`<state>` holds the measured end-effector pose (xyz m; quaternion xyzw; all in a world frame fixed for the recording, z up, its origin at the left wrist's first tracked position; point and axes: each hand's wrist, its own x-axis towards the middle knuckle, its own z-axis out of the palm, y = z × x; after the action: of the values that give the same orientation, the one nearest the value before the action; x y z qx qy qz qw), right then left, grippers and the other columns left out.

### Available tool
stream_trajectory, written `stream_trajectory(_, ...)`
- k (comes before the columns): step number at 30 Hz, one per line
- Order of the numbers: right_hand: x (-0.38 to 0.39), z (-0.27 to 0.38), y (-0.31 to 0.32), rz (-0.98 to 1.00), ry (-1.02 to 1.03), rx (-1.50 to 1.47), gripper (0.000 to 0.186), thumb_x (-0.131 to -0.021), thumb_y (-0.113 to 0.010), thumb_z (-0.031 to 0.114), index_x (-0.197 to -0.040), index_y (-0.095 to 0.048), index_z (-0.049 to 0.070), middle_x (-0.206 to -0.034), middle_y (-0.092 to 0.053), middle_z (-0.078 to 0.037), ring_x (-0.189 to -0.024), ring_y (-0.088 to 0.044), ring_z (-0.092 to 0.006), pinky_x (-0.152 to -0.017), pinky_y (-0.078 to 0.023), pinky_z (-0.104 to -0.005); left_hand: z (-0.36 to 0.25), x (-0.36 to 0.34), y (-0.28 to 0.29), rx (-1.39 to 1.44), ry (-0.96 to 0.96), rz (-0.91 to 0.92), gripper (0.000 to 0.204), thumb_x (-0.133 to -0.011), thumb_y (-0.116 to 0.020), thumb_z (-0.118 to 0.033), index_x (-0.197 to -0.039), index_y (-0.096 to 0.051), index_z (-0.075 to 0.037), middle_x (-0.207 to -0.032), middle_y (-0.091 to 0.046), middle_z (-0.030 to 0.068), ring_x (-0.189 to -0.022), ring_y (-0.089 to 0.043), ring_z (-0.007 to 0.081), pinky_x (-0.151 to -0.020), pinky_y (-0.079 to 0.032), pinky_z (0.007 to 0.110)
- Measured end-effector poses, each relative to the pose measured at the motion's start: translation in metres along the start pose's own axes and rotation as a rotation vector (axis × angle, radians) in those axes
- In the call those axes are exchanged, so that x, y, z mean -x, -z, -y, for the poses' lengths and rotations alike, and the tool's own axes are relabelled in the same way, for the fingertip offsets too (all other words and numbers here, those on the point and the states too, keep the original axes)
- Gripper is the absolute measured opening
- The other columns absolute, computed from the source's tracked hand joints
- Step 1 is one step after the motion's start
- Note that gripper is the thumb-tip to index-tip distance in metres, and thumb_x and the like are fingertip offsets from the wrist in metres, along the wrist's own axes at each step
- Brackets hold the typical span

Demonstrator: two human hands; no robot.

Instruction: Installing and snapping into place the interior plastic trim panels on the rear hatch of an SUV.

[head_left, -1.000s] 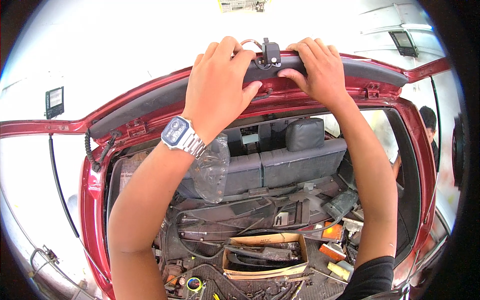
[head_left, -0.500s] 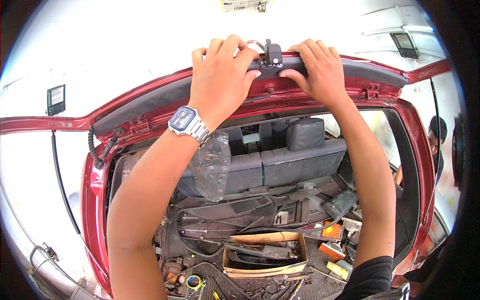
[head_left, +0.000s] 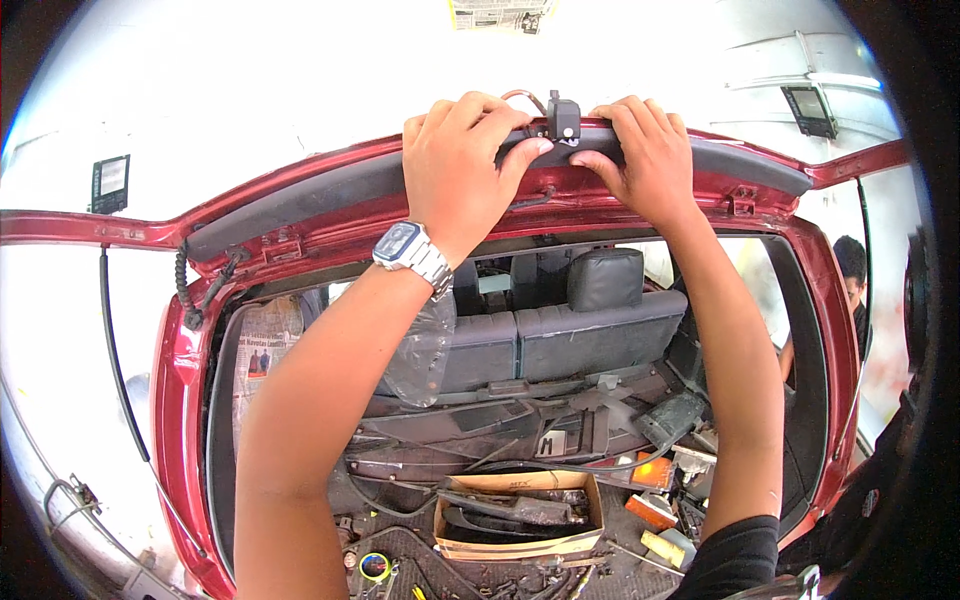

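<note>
A red raised tailgate (head_left: pixel 590 184) spans the upper view, with a long black trim strip (head_left: pixel 310 192) along it. My left hand (head_left: pixel 455 175), a metal-band watch (head_left: pixel 410 250) on its wrist, is curled over the strip left of centre, thumb below. Around the same strip, right of centre, my right hand (head_left: pixel 648 160) has its fingers over the top and its thumb underneath. Between the hands stands a small black boxy part (head_left: pixel 564 120) with a bolt on its face. A thin brown cable (head_left: pixel 522 96) arches beside it, next to my left fingers.
Below lies the open cargo area, with grey rear seats (head_left: pixel 600 335) and a cardboard box (head_left: pixel 520 550) of dark parts. Orange lamps (head_left: pixel 652 510) and loose pieces lie to its right. Struts (head_left: pixel 122 350) flank the opening. Another person (head_left: pixel 852 270) is at the right.
My left hand has shifted right, nearer the black boxy part. The view has moved slightly, and both hands appear lower. Both remain on the trim strip.
</note>
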<state>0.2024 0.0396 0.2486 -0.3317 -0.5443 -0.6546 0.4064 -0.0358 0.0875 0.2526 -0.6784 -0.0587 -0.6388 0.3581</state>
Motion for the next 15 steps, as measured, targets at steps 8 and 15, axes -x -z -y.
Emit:
stream_trajectory(8, -0.0002, 0.0010, -0.0016, -0.007, 0.002, -0.002, 0.056, -0.080, -0.076, 0.057, -0.112, -0.067, 0.012, -0.101, -0.062, -0.004, -0.094, -0.061, -0.0260, -0.080, -0.046, -0.0410, 0.0023, 0.0008, -0.0028, 0.011, -0.039, -0.085, 0.025, -0.080, -0.086, -0.029, -0.095, -0.076, -0.012, -0.095, -0.072, -0.0001, -0.088, -0.066, 0.0241, -0.078, -0.048, 0.040)
stream_trajectory(15, 0.0002, -0.0008, -0.0015, -0.017, 0.009, 0.005, 0.056, -0.080, -0.076, 0.057, -0.112, -0.067, 0.013, -0.101, -0.062, -0.004, -0.094, -0.061, -0.0259, -0.080, -0.046, -0.0410, -0.0019, 0.0026, -0.0001, -0.026, -0.073, -0.063, 0.028, -0.081, -0.085, -0.030, -0.101, -0.077, -0.012, -0.104, -0.070, -0.0017, -0.097, -0.065, 0.0231, -0.085, -0.046, 0.042)
